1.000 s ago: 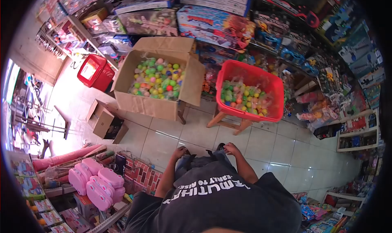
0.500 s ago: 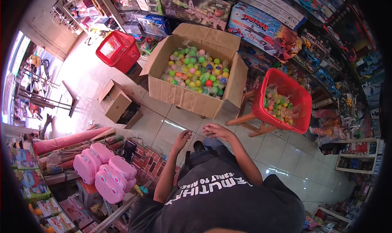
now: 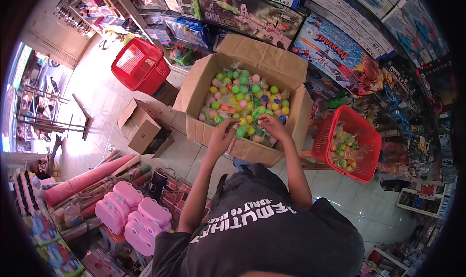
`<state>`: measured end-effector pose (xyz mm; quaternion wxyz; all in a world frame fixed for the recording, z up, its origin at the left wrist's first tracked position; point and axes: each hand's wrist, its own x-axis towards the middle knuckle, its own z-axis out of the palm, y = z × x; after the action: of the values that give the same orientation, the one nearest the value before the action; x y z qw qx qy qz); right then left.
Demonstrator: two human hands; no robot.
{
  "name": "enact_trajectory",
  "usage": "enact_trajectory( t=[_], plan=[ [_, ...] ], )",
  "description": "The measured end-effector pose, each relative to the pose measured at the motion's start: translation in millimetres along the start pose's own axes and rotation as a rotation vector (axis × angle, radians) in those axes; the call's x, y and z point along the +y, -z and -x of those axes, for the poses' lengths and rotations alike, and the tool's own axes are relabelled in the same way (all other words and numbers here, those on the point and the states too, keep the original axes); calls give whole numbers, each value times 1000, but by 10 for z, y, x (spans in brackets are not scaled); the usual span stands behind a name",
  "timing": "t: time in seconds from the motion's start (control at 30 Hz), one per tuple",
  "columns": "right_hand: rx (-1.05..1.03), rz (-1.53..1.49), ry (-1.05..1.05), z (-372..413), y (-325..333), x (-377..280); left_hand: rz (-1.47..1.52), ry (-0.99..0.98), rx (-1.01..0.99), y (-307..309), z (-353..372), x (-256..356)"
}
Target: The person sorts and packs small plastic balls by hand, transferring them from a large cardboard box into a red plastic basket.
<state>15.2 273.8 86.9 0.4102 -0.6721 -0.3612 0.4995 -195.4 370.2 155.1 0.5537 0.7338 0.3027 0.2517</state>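
Observation:
A large open cardboard box [image 3: 228,143] holds many small coloured balls [image 3: 242,103], bundled in clear plastic bags. My left hand [image 3: 223,137] is over the box's near side, fingers bent and a little apart, close to the balls. From the right, my right hand [image 3: 273,127] reaches over the same side, its fingers pointing left beside some green balls. Both hands look open. Whether the fingertips touch the clear plastic cannot be made out.
A red basket [image 3: 374,166] with more bagged balls stands at the right on a wooden stool. Another red basket [image 3: 154,78] and a small cardboard carton [image 3: 150,131] are at the left. Pink cases [image 3: 141,228] lie lower left. Boxed toys [image 3: 252,17] fill the back shelves.
Both hands have moved forward from in front of the box to over its near part, among the balls. My body and view have come closer to the box.

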Motion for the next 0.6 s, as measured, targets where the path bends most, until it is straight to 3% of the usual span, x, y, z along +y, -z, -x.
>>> enact_trajectory(
  t=[0.03,0.07,0.13,0.2,0.3,0.4,0.47,0.57,0.6],
  plan=[
    [35,223,3,-113,28,63,-67,-25,-41,12,-133,-8],
    [34,223,-3,-228,49,124,-46,18,-86,14,-255,-6],
    [178,642,20,-405,23,136,-123,-14,-160,18,-511,-216],
    [215,614,31,-514,-88,103,-157,-81,-229,-17,-670,-412],
    [253,672,35,-663,-94,177,-230,24,-365,-95,-884,-569],
    [235,723,-38,-797,-102,288,-312,-4,-473,-133,-1047,-784],
    [237,716,-99,-806,-79,277,-304,-2,-465,-166,-1104,-870],
    [269,799,-6,-788,-91,311,-297,-1,-466,-226,-1081,-979],
    [222,791,-81,-775,-89,299,-302,-1,-471,-236,-1074,-976]
  ],
)
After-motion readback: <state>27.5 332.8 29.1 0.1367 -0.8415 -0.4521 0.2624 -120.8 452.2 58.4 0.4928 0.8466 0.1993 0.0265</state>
